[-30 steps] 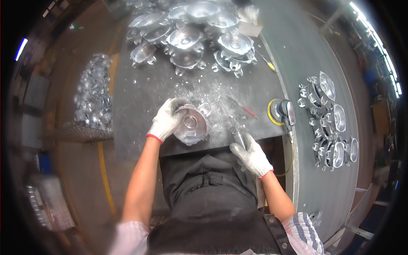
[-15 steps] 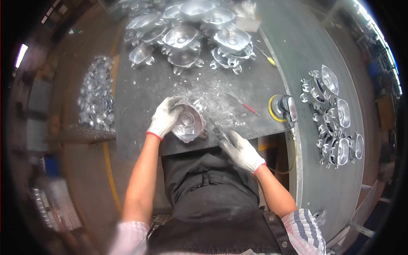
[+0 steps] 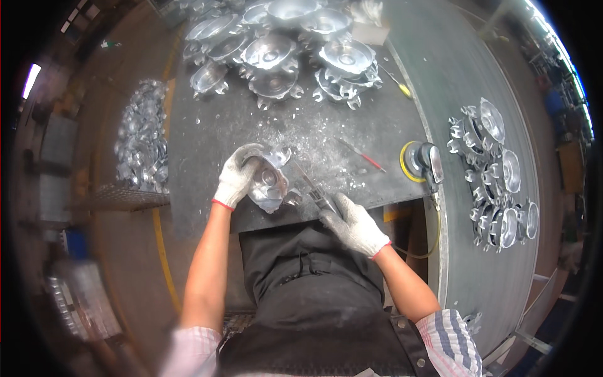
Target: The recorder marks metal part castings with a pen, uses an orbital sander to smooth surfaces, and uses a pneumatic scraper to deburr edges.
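- I judge that the heap of silver, dish-shaped metal castings [image 3: 269, 53] at the far end of the dark grey, flat table [image 3: 213, 135] could topple if knocked.
- The round silver metal casting [image 3: 267, 183] is tilted near the table's near edge, clamped in the white-knit-gloved left hand [image 3: 235, 177]; a weak rim grip could let it twist or drop.
- The white-knit-gloved right hand [image 3: 355, 225] is wrapped around a slim grey metal tool [image 3: 320, 197]; a slip could jab the left glove.
- My counts: heap, overlapping, uncountable; four round mouths among the silver castings [image 3: 512, 171] on the green belt [image 3: 465, 270]; one held casting; two hands; one yellow-edged round sander [image 3: 430, 157]; one grey tool, one slender yellow-handled tool [image 3: 405, 92], one slender red-handled tool [image 3: 373, 163].
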A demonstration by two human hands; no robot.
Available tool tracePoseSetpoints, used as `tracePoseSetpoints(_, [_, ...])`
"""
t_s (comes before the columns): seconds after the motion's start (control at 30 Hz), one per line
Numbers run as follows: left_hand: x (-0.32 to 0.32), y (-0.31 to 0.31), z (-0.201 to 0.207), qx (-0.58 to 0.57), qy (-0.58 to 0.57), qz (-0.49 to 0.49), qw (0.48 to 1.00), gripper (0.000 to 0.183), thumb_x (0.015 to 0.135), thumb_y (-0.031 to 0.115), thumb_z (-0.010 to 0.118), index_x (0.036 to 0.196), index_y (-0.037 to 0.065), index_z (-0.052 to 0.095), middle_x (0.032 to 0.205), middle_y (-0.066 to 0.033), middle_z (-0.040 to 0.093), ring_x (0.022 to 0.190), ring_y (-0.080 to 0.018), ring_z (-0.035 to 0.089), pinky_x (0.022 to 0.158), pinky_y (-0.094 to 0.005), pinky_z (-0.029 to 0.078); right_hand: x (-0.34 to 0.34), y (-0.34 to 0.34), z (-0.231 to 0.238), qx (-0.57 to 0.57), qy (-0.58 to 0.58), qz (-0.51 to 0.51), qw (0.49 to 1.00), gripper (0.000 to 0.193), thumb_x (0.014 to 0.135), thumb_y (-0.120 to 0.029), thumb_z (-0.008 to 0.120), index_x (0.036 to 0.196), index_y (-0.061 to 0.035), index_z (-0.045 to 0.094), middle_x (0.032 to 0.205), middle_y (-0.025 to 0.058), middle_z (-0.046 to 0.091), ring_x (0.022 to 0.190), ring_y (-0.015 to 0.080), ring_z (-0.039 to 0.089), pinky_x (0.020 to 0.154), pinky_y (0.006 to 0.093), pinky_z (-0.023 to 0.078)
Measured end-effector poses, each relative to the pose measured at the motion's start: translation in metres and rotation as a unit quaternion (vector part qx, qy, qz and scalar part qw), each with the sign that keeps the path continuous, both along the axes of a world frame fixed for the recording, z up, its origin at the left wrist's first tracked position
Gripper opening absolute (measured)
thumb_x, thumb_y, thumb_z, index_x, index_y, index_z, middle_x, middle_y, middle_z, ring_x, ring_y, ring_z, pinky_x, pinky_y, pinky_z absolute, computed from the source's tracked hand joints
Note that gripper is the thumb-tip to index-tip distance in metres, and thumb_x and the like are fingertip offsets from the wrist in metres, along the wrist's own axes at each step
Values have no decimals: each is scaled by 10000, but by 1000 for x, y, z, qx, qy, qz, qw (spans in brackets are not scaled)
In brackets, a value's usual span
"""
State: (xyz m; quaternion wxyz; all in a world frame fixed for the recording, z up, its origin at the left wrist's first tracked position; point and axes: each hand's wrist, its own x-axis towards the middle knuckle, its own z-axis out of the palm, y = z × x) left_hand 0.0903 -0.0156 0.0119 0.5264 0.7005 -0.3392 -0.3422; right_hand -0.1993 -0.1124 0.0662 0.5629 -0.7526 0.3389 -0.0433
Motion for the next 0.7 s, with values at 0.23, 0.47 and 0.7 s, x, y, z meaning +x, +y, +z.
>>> tracePoseSetpoints(0.23, [-1,0,9,39,10,23,999,273,958,37,599,1226,36,650,1149,-54,693,1030,-124,628,926,-274,514,15,6,-6,23,-21,3,1000,461,970,-305,651,1280,16,534,1073,301,673,1074,485,627,850,474,509])
tracePoseSetpoints(0.47, [8,3,-12,-10,26,21,999,271,963,76,621,1229,40,653,1153,-59,691,1033,-139,633,923,-286,519,29,14,-9,-10,-36,15,999,427,975,-304,633,1259,-6,524,1035,305,676,1039,508,614,813,517,502])
tracePoseSetpoints(0.7, [12,3,-19,2,29,29,999,264,964,91,629,1222,44,656,1147,-59,692,1021,-139,635,910,-284,523,35,17,0,-2,-40,33,999,385,975,-282,632,1210,-4,506,970,294,672,999,522,615,790,488,498])
